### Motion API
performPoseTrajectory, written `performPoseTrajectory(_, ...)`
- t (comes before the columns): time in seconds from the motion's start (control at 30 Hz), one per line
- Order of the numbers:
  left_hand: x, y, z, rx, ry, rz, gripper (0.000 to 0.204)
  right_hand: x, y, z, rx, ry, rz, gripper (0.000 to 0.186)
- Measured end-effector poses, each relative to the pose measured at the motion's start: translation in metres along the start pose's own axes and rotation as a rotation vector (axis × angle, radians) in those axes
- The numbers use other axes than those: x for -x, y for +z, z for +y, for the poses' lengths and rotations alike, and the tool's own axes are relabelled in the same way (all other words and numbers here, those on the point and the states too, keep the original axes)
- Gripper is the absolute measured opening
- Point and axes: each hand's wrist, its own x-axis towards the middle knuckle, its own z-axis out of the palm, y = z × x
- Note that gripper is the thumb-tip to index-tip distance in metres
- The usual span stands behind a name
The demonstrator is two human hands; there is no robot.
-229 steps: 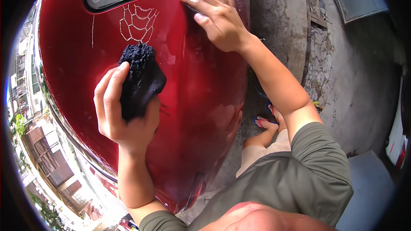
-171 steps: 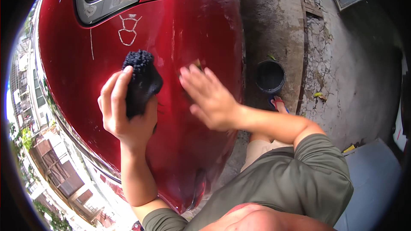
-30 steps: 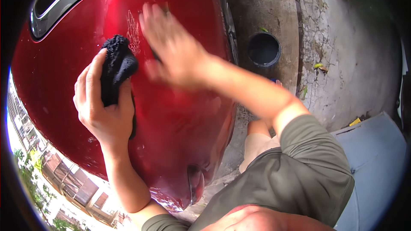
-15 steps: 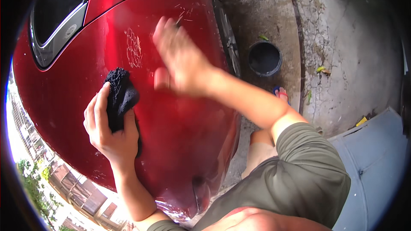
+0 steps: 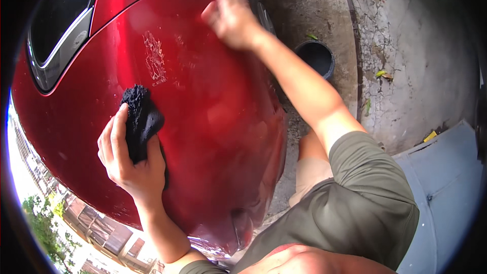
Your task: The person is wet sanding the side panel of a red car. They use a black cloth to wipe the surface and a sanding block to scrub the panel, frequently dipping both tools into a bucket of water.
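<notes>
A black knitted cloth (image 5: 139, 132), bunched up, is gripped in my left hand (image 5: 127, 165) and rests against the glossy red body of a car (image 5: 218, 137). My right hand (image 5: 233, 18) reaches out to the far right part of the red panel, near its edge. Its thumb stands apart from the fingers and nothing shows in it; whether the palm touches the paint I cannot tell. Between the hands, a whitish flaky patch (image 5: 154, 58) marks the panel, just beyond the cloth.
The car's dark side window (image 5: 63, 28) is at the upper left. On the concrete to the right stands a dark round bucket (image 5: 317, 58), partly behind my right forearm. A cracked kerb and wall (image 5: 378, 45) run along the right, with a grey-blue sheet (image 5: 441, 187) nearer to me.
My right hand has swept away from me and to the right across the panel. Fine white scratch-like marks near its path no longer show. The left hand has barely moved with the cloth.
</notes>
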Motion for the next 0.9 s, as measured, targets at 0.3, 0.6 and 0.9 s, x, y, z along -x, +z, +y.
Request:
performPoseTrajectory(0.3, -0.002, 0.01, -0.011, -0.001, -0.016, -0.003, 0.055, 0.058, -0.005, -0.035, 0.201, -0.153, -0.133, 0.108)
performPoseTrajectory(0.6, 0.0, 0.018, -0.011, -0.037, -0.014, -0.023, 0.054, 0.15, 0.01, -0.06, -0.076, -0.2, -0.165, 0.082)
performPoseTrajectory(0.9, 0.0, 0.005, 0.001, -0.029, -0.06, -0.019, 0.059, 0.067, -0.076, 0.007, -1.461, 0.511, 0.141, 0.061)
